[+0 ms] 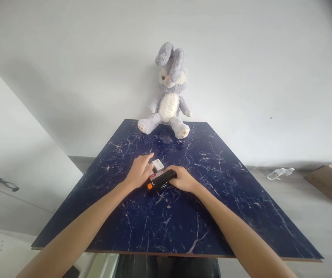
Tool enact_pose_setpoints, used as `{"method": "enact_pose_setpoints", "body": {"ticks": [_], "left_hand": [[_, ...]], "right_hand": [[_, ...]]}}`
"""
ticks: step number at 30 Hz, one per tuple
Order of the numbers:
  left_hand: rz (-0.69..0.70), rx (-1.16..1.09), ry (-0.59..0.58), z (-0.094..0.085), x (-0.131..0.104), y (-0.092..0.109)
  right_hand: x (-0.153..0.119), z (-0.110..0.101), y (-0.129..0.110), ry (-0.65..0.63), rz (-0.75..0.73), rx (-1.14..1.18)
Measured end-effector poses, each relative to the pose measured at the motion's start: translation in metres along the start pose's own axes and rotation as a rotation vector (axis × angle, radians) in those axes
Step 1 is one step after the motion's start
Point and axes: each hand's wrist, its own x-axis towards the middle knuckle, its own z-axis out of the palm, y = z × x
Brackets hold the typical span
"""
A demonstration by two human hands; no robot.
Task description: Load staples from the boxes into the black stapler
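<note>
My right hand [181,178] is closed around the right end of a black stapler [162,180] with an orange tip, which lies slantwise low over the table. Just left of it, my left hand [139,170] has its fingers stretched out and apart, its thumb against the small boxes. One small white box [158,165] shows between the two hands. A red-and-white box [155,176] lies against the stapler's far side, partly covered by it. My left hand hides part of this little group.
The dark blue marbled table [212,216] carries a grey plush rabbit [169,106] sitting at its far edge, against the wall. A white cabinet [17,146] stands left. On the floor at right are a clear plastic bottle [280,173] and a cardboard box [329,185].
</note>
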Motion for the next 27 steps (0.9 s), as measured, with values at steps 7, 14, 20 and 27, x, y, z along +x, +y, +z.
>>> {"method": "enact_pose_setpoints", "body": {"ticks": [7,14,20,27], "left_hand": [[0.039,0.052,-0.137,-0.006,0.004,-0.012],[0.077,0.093,-0.169,-0.014,0.004,-0.021],[0.059,0.127,-0.051,-0.010,0.005,-0.023],[0.053,0.084,0.017,-0.012,0.004,-0.030]], "right_hand": [[0.000,0.001,0.001,-0.011,-0.041,-0.014],[0.000,-0.008,0.003,-0.074,-0.088,-0.044],[0.001,-0.005,0.013,-0.039,-0.037,-0.106],[0.002,0.003,0.021,0.132,0.046,-0.215]]}}
